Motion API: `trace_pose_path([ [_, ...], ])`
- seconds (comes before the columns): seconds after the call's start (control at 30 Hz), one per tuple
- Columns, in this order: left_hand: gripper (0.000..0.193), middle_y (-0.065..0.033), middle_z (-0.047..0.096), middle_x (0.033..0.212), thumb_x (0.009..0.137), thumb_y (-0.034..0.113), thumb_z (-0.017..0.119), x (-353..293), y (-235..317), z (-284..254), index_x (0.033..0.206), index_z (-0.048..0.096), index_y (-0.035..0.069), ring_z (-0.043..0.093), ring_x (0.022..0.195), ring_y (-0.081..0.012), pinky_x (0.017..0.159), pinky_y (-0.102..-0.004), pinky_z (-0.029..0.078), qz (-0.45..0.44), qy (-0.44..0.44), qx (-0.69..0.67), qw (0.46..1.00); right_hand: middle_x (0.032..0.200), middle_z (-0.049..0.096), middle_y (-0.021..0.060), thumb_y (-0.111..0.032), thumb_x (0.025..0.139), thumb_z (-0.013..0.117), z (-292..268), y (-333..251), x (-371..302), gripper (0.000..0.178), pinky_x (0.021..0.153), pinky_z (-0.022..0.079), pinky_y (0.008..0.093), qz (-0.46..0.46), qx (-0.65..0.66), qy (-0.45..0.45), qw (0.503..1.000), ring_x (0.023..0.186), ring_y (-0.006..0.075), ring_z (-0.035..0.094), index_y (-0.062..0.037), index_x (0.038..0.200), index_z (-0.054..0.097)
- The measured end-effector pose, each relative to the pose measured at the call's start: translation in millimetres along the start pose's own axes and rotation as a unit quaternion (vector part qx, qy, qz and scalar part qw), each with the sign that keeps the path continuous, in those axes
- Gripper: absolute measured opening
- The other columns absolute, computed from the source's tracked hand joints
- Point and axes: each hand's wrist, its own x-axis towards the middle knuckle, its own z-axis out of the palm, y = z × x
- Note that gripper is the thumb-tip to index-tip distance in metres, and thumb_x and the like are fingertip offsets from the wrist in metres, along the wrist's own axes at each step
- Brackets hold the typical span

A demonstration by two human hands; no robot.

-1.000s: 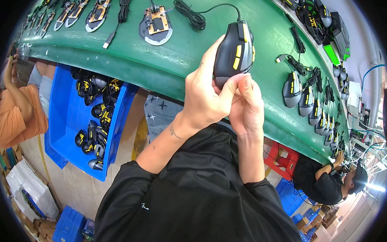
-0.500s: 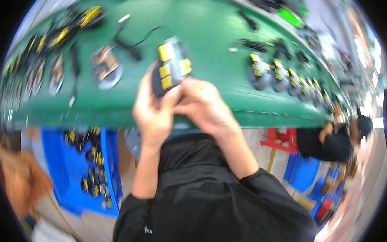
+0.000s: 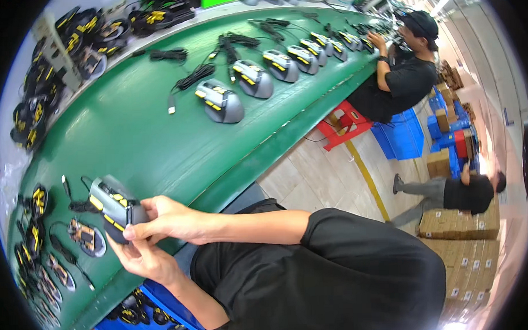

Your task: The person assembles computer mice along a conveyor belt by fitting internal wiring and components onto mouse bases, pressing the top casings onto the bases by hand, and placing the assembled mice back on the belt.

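A grey computer mouse with yellow buttons is held between my two hands over the left part of the green bench. My right hand grips its rear, with thumb and fingers closed on the shell. Underneath, my left hand supports the lower side, its fingers partly hidden by the mouse. The mouse's black cable lies on the bench beyond it. Nearest to my hands on the left is an opened mouse base with its circuit board showing, beside a coiled cable.
A row of finished-looking mice with bundled cables runs along the green bench to the right. A co-worker sits at its far end by a red stool. Below the bench a blue bin holds mouse parts.
My view has swung to the right, so the row and co-worker show more fully. Both hands still hold the mouse, which now appears lower and further left in the picture.
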Motion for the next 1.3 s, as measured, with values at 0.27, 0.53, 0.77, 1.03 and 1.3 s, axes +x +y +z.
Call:
trace_pose_path([
  [0.27,0.051,-0.0225,0.061,0.119,0.093,0.012,0.065,11.2,4.3,-23.5,0.136,0.047,-0.009,0.063,0.102,-0.0267,0.090,-0.0357,0.051,0.017,0.076,0.108,0.991,0.091,0.064,0.0166,-0.017,0.078,0.082,12.5,24.4,10.5,0.050,0.065,0.061,0.0356,-0.053,0.066,0.025,0.996,0.084,0.0236,0.069,0.0137,0.106,0.055],
  [0.53,0.044,-0.0217,0.060,0.120,0.095,0.012,0.061,23.7,-1.4,-44.1,0.131,0.048,-0.011,0.062,0.105,-0.0258,0.092,-0.0361,0.051,-0.066,-0.015,-0.025,0.997,0.101,0.065,0.0150,-0.021,0.074,0.085,9.5,20.2,16.3,0.053,0.069,0.061,0.0334,-0.030,0.014,0.044,0.998,0.085,0.0214,0.068,0.0101,0.108,0.058],
  [0.77,0.035,-0.0134,0.061,0.114,0.103,0.015,0.049,17.5,-19.9,-31.7,0.131,0.047,-0.006,0.061,0.105,-0.0196,0.090,-0.0310,0.050,-0.146,-0.079,-0.148,0.975,0.107,0.067,0.0192,-0.015,0.088,0.073,-23.7,-1.3,26.6,0.044,0.079,0.061,0.0347,-0.004,-0.052,0.044,0.998,0.090,0.0233,0.069,0.0118,0.117,0.055],
  [1.03,0.033,-0.0232,0.065,0.112,0.102,0.013,0.048,6.0,21.9,-43.0,0.127,0.052,-0.008,0.067,0.101,-0.0273,0.093,-0.0359,0.052,-0.131,0.009,-0.020,0.991,0.101,0.069,0.0174,-0.022,0.087,0.074,-10.9,-75.5,59.3,0.048,0.068,0.060,0.0287,-0.241,-0.172,0.099,0.950,0.082,0.0208,0.070,0.0127,0.116,0.058],
  [1.3,0.028,-0.0081,0.068,0.094,0.094,0.011,0.063,38.1,23.2,-67.9,0.119,0.060,-0.002,0.062,0.082,-0.0158,0.079,-0.0298,0.050,0.047,0.121,0.380,0.916,0.113,0.064,0.0166,-0.043,0.082,0.074,-76.0,-54.7,2.5,0.055,0.085,0.050,0.0395,-0.163,-0.662,0.456,0.571,0.096,0.0312,0.065,0.0023,0.113,0.069],
])
